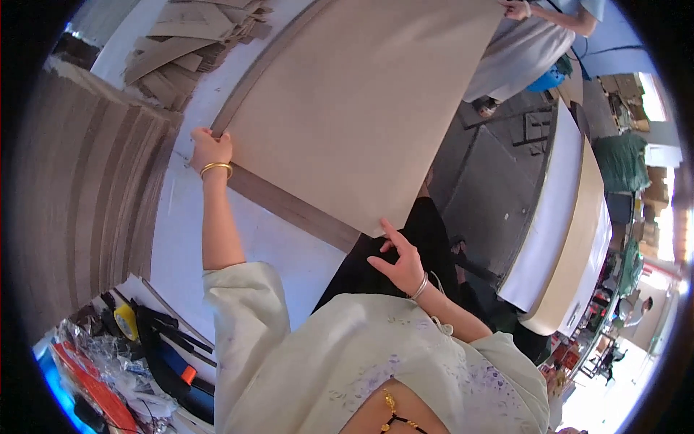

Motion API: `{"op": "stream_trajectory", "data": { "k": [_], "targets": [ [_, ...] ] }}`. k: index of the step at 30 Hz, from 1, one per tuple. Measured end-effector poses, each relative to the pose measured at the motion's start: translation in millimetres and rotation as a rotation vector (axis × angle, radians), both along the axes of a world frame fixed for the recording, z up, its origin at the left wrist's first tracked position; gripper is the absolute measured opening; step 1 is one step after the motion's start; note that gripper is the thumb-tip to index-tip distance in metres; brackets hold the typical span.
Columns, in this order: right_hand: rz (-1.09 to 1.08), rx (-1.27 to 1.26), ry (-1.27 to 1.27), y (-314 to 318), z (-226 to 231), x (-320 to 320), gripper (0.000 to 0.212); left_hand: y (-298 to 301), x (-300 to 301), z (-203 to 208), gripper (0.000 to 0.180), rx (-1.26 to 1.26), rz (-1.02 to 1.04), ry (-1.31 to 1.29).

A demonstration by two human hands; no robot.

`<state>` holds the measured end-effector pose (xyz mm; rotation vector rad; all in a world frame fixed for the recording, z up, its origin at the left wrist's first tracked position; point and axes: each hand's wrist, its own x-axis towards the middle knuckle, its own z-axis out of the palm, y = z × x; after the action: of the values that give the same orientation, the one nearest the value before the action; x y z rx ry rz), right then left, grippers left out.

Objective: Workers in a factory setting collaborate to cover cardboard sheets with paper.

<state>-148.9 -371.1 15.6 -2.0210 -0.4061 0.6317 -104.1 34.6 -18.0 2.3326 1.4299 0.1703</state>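
Tan sheet: large, flat, four-sided panel (354, 108); matt, smooth face, straight edges; lies over a darker brown board (296, 206) at the white table (253, 249).
Brown board: shows as a band along the sheet's near and left edges.
Left hand (212, 150): fingers bent at the sheet's left corner; cannot tell whether they clamp sheet, board or both.
Right hand (401, 264): thumb and index finger spread apart, index fingertip at the near corner.
Co-worker's hand (515, 9): at the far right corner.
Board stack (94, 195): brown, layered edges.
Offcuts (188, 50): irregular brown strips, heaped.
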Motion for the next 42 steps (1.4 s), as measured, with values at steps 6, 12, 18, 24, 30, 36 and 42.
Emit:
{"op": "stream_trajectory", "data": {
  "k": [6, 12, 18, 24, 30, 36, 42],
  "targets": [
    [-0.034, 0.038, 0.031, -3, -4, -2, 0.077, -2, 5, -2, 0.042, -0.027, -0.008, -0.011],
    [-0.022, 0.039, 0.016, -3, -9, -4, 0.079, 2, 0, -10, 0.04, 0.018, -0.025, -0.033],
    [-0.029, 0.043, 0.044, -4, -13, -4, 0.079, -1, -1, -3, 0.04, 0.018, -0.014, -0.012],
    [-0.018, 0.002, 0.025, -4, -18, -4, 0.08, -5, 0, -2, 0.04, 0.007, -0.015, -0.009],
    [-0.014, -0.043, 0.031, -5, -18, -5, 0.08, 4, -2, -18, 0.039, 0.044, -0.047, -0.013],
    [-0.003, -0.031, 0.014, -9, -17, -6, 0.081, -1, -2, -7, 0.038, 0.034, -0.074, -0.041],
    [-0.011, 0.125, 0.264, -17, -9, -6, 0.075, 2, -4, -11, 0.038, 0.054, -0.06, -0.026]
  ]
}}
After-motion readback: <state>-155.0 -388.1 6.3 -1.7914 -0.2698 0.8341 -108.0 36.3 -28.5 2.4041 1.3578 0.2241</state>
